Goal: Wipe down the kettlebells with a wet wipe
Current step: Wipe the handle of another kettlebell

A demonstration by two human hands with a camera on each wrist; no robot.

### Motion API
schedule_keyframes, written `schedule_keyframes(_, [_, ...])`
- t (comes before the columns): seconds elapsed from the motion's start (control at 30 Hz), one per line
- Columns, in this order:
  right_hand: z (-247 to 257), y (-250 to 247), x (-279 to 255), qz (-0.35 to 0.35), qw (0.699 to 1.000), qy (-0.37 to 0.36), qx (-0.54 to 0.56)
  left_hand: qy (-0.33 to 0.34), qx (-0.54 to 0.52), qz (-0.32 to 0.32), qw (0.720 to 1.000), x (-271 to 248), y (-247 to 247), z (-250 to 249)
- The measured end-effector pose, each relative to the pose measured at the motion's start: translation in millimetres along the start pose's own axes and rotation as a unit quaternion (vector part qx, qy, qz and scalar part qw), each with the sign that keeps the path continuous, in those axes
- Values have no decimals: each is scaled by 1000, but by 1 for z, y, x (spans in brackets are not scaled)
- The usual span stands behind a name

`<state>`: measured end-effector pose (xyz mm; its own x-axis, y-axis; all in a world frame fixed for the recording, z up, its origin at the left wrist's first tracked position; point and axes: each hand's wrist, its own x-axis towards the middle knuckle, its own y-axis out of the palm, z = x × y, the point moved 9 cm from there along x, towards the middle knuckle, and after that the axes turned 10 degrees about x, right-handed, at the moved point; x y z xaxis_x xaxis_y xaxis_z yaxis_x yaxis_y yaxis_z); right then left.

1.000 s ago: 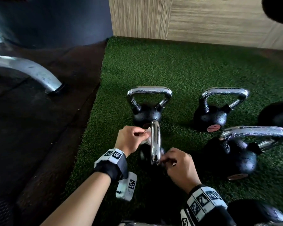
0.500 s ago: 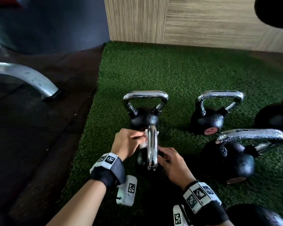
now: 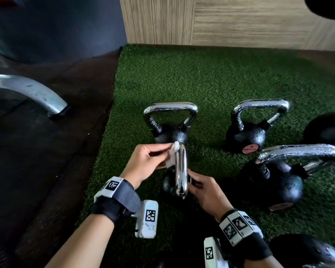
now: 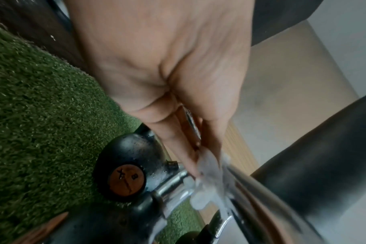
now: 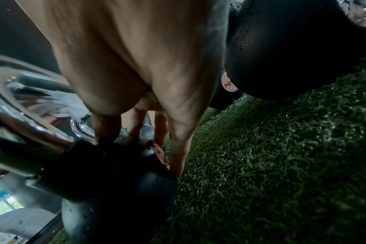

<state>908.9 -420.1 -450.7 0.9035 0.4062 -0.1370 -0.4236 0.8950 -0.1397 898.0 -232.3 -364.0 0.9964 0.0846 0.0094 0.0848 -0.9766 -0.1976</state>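
While the left hand [image 3: 147, 161] pinches a wet wipe [image 3: 171, 157] against the near kettlebell [image 3: 180, 175] handle, right hand [image 3: 207, 190] fingers grip its body.

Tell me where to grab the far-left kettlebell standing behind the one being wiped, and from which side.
Grip the far-left kettlebell by the flat top bar of its chrome handle, coming down from above. It stands upright on the turf with the loop open and the bar level. The left hand and the wipe crowd its near side.

Green turf mat [image 3: 211, 78] on dark floor [image 3: 46, 151] carries black kettlebells [image 3: 246, 136].
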Motion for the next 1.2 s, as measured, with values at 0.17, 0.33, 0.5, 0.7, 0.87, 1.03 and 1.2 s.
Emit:
schedule_keyframes(0.17, [-5,1,1,8,999,10,33,10,45,1,999,-2,-7,-7])
schedule_keyframes(0.33, [-2,0,0,9,999,7,48,-15,60,36,997,-10,-2,-4])
schedule_keyframes(0.5, [-1,-2,0,9,998,4,55,32,117,66,990,-20,2,-19])
schedule_keyframes(0.7, [1,-3,-1,10,997,9,73,-4,96,125,988,-36,14,-5])
schedule_keyframes(0.87, [-3,-3,-1,12,998,34,61,14,90,114,989,-47,12,-2])
schedule_keyframes(1.03, [-3,-3,-1,10,997,45,56,10,129,131,983,-62,20,9])
schedule_keyframes(1.2, [-5,-4,-2,-11,997,54,48,-20,160,84,983,-67,17,25])
